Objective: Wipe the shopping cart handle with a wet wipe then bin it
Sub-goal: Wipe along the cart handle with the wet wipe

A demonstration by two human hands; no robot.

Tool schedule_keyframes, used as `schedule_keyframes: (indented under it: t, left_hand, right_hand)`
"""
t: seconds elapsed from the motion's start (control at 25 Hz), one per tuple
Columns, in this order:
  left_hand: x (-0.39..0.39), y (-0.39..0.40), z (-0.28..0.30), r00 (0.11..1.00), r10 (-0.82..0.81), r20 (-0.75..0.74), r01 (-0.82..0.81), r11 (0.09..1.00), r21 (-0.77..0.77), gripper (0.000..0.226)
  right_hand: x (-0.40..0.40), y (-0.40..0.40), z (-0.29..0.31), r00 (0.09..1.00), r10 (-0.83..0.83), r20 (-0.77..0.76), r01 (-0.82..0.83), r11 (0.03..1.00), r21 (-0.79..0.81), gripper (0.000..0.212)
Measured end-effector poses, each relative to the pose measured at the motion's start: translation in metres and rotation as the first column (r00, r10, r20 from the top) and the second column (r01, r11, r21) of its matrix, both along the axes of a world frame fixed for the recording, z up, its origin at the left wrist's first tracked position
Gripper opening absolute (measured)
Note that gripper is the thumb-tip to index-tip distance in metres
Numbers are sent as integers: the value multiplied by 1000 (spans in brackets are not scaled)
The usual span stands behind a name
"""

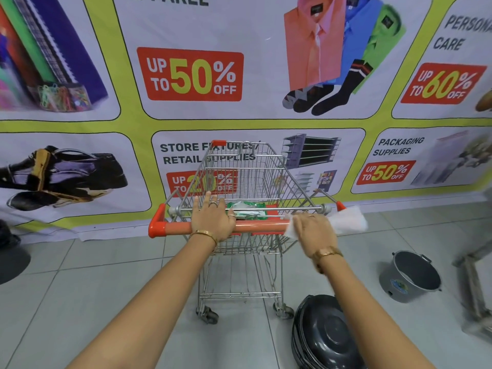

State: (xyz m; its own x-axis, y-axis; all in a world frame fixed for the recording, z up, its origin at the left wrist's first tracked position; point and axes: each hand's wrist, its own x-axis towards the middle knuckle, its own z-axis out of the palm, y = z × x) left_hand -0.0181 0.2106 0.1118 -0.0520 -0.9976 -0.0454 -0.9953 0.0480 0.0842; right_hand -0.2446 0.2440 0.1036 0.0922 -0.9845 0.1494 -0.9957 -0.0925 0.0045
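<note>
A wire shopping cart [239,179] stands in front of me with an orange handle [175,228] across its near end. My left hand [213,218] rests over the middle of the handle, fingers wrapped over it. My right hand [314,230] presses a white wet wipe [346,221] onto the right part of the handle; the wipe sticks out on both sides of the hand. A green pack of wipes [249,210] lies in the cart's child seat just behind the handle.
A black bin with a domed lid [324,334] stands on the tiled floor at the cart's right rear wheel. A grey bucket [410,275] sits further right. A printed sale banner [186,75] covers the wall behind the cart. A dark object [10,257] is at the left edge.
</note>
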Motion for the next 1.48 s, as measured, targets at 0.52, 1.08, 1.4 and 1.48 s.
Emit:
schedule_keyframes:
  t: [0.52,1.08,1.4,1.48]
  left_hand:
    - [4,1,1,1000,-13,15,13,1000,1,57]
    - [-4,-1,-2,1000,-26,-4,26,1000,6,55]
    - [-2,0,2,999,-36,10,36,999,25,56]
    - [-4,1,1,999,-37,5,37,999,26,55]
  right_hand:
    - [47,2,9,998,45,54,-48,998,48,55]
    - [76,1,7,980,-53,189,54,999,1,63]
    - [-28,13,13,962,-251,103,245,967,70,69]
    - [-12,5,6,955,-275,112,273,961,33,90]
